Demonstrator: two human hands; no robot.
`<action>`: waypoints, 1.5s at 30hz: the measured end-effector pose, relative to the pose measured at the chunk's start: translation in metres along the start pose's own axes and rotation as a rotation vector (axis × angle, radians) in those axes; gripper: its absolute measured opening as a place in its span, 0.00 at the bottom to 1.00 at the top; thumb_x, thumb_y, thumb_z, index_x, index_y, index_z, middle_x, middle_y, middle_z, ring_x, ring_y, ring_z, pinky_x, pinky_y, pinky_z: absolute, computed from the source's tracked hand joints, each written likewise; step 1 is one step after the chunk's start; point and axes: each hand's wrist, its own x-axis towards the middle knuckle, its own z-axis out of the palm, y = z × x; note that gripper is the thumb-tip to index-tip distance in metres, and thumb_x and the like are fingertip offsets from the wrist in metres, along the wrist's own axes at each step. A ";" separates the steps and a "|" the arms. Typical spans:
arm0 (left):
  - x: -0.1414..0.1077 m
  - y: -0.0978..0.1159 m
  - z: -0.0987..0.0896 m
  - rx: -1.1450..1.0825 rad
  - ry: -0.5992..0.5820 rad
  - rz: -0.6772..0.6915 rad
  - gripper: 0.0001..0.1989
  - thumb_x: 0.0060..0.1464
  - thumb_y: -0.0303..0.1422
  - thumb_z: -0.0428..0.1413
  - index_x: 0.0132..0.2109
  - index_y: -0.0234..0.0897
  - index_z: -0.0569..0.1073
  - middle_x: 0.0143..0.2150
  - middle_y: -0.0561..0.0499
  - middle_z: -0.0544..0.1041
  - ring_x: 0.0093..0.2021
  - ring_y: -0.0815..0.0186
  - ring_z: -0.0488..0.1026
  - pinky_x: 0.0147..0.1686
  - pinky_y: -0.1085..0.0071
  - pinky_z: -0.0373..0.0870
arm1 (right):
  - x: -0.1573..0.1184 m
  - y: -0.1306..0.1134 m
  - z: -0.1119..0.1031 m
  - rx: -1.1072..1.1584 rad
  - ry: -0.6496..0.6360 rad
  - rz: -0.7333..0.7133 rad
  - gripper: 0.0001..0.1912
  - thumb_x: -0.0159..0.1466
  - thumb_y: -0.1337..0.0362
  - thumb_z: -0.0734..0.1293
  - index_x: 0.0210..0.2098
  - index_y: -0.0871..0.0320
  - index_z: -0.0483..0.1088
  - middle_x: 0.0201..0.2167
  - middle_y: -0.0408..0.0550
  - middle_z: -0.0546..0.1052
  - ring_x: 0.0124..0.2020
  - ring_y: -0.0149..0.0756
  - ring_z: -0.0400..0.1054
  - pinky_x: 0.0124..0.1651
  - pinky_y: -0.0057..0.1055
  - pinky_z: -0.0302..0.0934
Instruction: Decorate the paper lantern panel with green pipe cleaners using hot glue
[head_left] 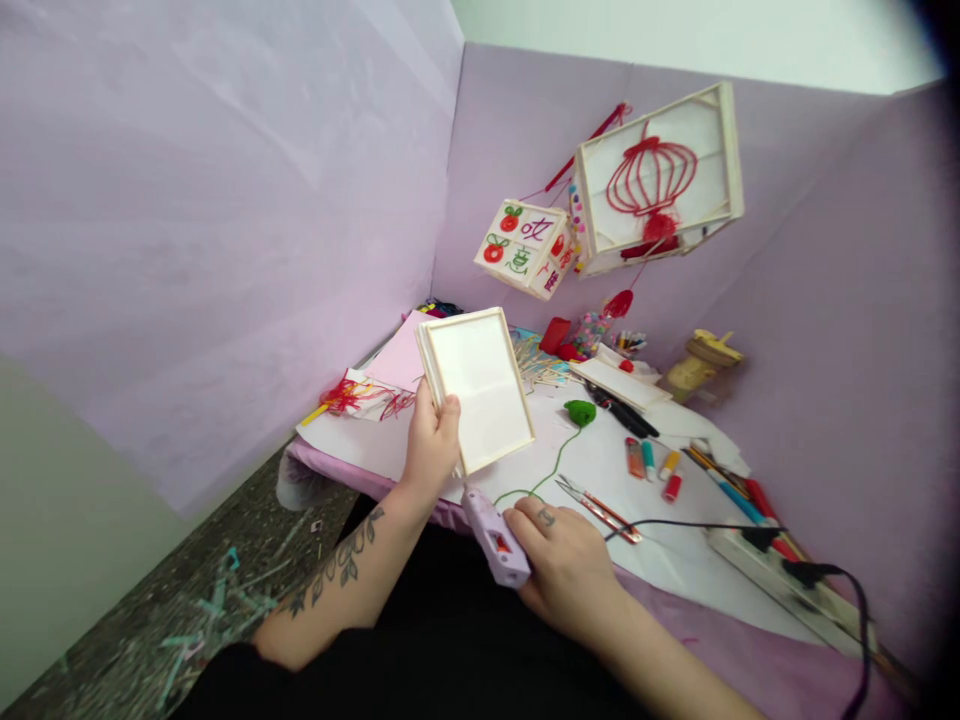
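My left hand [435,437] grips a white panel with a thin wooden frame [484,390] by its left edge, tilted up over the table. The thumb lies on the front face and the fingers are hidden behind it. Wrapped round a purple hot glue gun [495,540] is my right hand [564,560]. The gun's nozzle points up at the panel's lower left corner; whether it touches cannot be told. A green yarn strand runs from a small green yarn ball [580,413] down to near my right hand.
Scissors [600,510], markers [670,465], black pliers-like tools [621,408] and a power strip [780,580] lie on the right. Red yarn [349,396] is at the left. Overhead hang a large lantern [656,180] and a smaller decorated one [523,248]. Scraps litter the floor [217,600].
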 end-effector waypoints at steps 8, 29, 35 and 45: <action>0.000 0.002 -0.001 -0.019 -0.015 0.001 0.20 0.62 0.38 0.50 0.60 0.39 0.63 0.53 0.45 0.73 0.54 0.58 0.71 0.54 0.62 0.67 | 0.011 0.018 -0.008 0.559 0.084 0.267 0.09 0.62 0.66 0.63 0.26 0.55 0.60 0.25 0.41 0.66 0.25 0.30 0.63 0.28 0.26 0.56; -0.019 0.010 0.002 0.061 -0.116 -0.001 0.27 0.64 0.39 0.49 0.67 0.39 0.54 0.59 0.41 0.70 0.58 0.57 0.68 0.57 0.61 0.65 | 0.063 0.040 0.029 0.645 0.455 0.523 0.11 0.61 0.56 0.65 0.28 0.57 0.68 0.22 0.43 0.68 0.22 0.33 0.62 0.25 0.30 0.59; -0.019 0.013 0.004 0.058 -0.127 0.012 0.28 0.64 0.39 0.48 0.67 0.38 0.53 0.63 0.40 0.66 0.61 0.57 0.66 0.57 0.61 0.65 | 0.062 0.041 0.030 0.636 0.474 0.565 0.13 0.60 0.55 0.65 0.30 0.59 0.72 0.27 0.49 0.75 0.27 0.38 0.69 0.29 0.32 0.64; -0.020 0.012 0.004 0.041 -0.133 0.006 0.28 0.64 0.39 0.48 0.67 0.39 0.52 0.63 0.41 0.66 0.61 0.57 0.66 0.57 0.61 0.66 | 0.062 0.040 0.033 0.626 0.486 0.605 0.16 0.60 0.54 0.64 0.35 0.62 0.74 0.28 0.52 0.77 0.29 0.40 0.71 0.29 0.32 0.65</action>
